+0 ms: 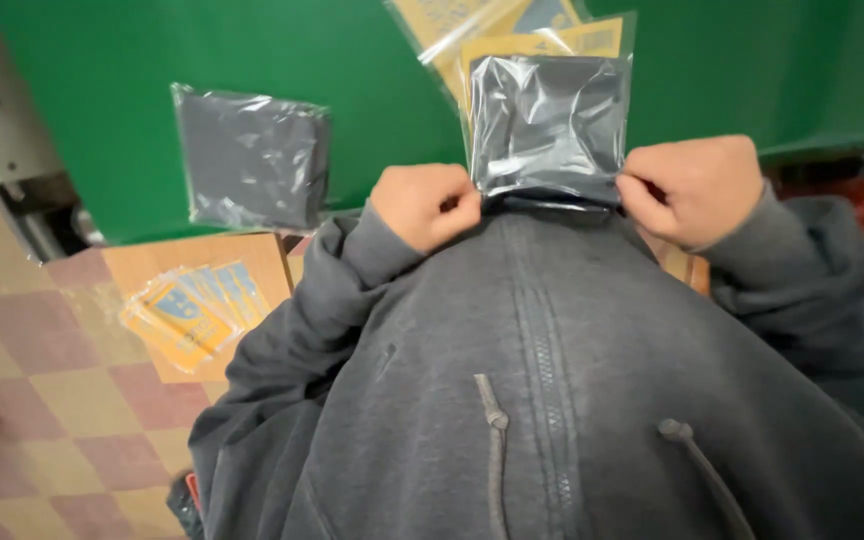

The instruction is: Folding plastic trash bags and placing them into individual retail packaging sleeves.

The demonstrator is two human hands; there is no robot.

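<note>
A clear plastic bag (548,125) holding a folded dark grey fabric piece and a yellow card lies on the green table (372,100), its near edge at my chest. My left hand (424,205) pinches the bag's near left corner with closed fingers. My right hand (694,190) pinches the near right corner the same way. My grey zip hoodie (542,380) fills the lower half of the view and hides the table's front edge.
A second sealed bag with dark fabric (252,158) lies to the left on the table. A cardboard box (202,268) below it carries a fanned stack of yellow cards (192,312). More yellow-card bags (472,20) lie at the top. The floor is checkered tile (42,400).
</note>
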